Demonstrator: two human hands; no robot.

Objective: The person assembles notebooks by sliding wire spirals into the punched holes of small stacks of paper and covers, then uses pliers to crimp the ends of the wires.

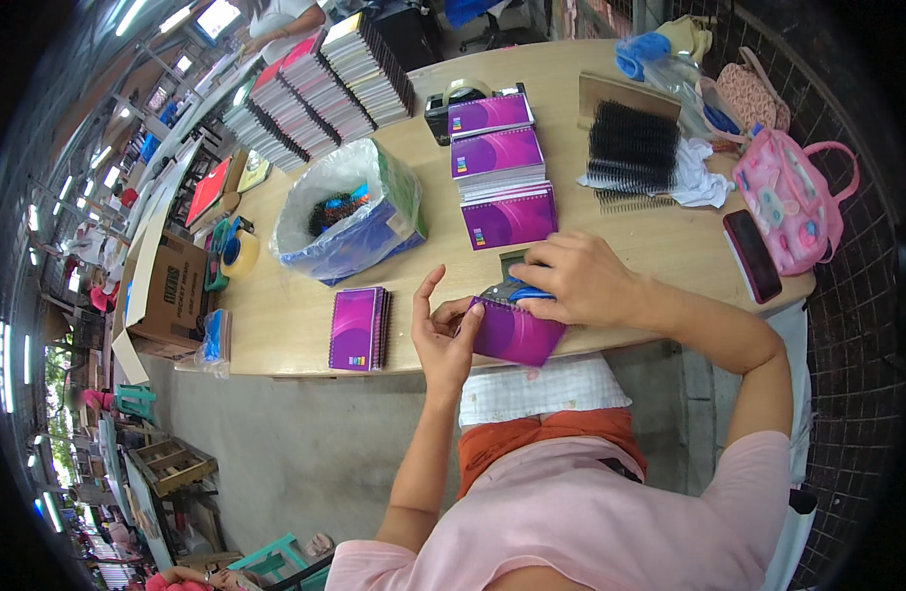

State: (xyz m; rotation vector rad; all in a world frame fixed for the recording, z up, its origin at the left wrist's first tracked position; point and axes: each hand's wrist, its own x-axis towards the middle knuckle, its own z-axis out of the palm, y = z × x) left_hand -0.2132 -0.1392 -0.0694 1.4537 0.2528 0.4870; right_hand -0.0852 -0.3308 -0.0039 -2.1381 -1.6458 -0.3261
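My left hand (447, 340) pinches the left edge of a purple spiral notebook (520, 337) between thumb and fingers, with the index finger raised. The notebook is tilted at the table's near edge, its coil side up. In my right hand (579, 279) are blue-handled pliers (528, 294), their metal head against the coil near the notebook's top left corner. The jaws are too small to make out clearly. Just beyond stand stacks of similar purple notebooks (508, 219). Left of my left hand lies a smaller pile of purple notebooks (354, 330).
A plastic-lined box (402, 219) holds dark coil scraps. Black coils (632, 148) lie at the right, near a phone (751, 256) and pink bag (790, 197). Tall notebook stacks (320, 89), a tape dispenser (436, 116) and a cardboard box (173, 291) stand farther off.
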